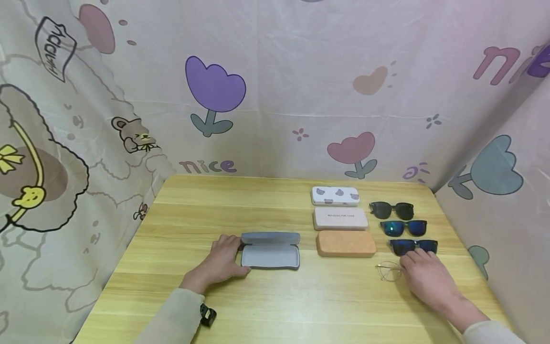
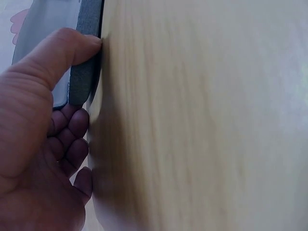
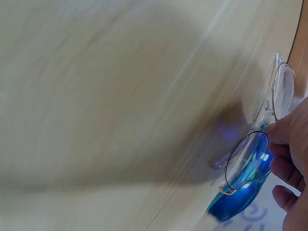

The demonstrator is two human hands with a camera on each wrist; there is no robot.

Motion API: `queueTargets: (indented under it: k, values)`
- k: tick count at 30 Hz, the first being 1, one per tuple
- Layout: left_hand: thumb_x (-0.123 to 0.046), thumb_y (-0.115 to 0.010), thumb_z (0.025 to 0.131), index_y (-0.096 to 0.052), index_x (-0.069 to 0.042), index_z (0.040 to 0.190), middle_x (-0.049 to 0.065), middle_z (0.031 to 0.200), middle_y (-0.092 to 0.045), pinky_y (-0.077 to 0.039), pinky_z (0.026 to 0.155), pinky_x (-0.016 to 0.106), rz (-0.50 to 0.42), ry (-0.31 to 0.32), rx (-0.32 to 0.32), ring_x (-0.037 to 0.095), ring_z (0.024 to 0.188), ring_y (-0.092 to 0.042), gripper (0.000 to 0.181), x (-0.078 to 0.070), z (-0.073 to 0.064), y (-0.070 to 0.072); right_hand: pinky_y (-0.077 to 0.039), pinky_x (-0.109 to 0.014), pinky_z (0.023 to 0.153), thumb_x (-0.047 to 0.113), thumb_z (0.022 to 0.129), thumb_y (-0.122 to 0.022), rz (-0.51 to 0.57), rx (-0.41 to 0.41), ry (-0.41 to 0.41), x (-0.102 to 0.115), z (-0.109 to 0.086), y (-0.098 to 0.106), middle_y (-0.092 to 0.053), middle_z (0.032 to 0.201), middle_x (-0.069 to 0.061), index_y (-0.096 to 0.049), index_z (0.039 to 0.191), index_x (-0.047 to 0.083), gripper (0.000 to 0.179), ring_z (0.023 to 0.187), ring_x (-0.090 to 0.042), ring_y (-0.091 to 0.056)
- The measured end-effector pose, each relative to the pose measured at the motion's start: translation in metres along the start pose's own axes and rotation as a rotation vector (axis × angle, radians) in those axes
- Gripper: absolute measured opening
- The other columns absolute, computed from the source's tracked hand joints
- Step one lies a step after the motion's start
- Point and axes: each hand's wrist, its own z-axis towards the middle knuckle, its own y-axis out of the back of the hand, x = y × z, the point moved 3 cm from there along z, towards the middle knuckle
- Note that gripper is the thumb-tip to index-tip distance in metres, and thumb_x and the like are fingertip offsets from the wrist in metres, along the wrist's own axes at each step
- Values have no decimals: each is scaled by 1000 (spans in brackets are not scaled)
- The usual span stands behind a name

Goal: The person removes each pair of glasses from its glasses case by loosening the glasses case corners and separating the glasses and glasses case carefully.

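Observation:
An open grey glasses case [image 1: 270,257] lies with its pale lining facing up and its lid tipped back. My left hand [image 1: 223,260] holds the case's left end. In the left wrist view, the thumb [image 2: 72,45] presses the dark front wall [image 2: 87,67] while the other fingers curl at the end. On the right, my right hand [image 1: 429,282] pinches thin-rimmed eyeglasses [image 1: 389,271] by the bridge. The right wrist view shows both clear round lenses [image 3: 284,89] beside the fingers. Blue-lensed sunglasses [image 1: 403,247] lie just behind that hand, partly covered by it.
Three closed cases stand in a column: an orange one [image 1: 346,244], a white lettered one [image 1: 341,219] and a patterned one [image 1: 335,196]. Right of them lie dark sunglasses [image 1: 392,210] and another blue-lensed pair [image 1: 404,228]. A printed curtain [image 1: 275,143] borders the wooden table [image 1: 206,200].

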Motion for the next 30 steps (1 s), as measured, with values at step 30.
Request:
queueTargets:
  k: [30]
  values:
    - [-39, -91, 76, -63, -3, 129, 0, 118, -65, -35, 97, 45, -24, 10, 9, 24, 115, -46, 70, -2, -2, 1, -50, -51, 88, 18, 92, -68, 141, -154, -8, 41, 81, 20, -72, 97, -13, -69, 95, 3, 16, 93, -33, -62]
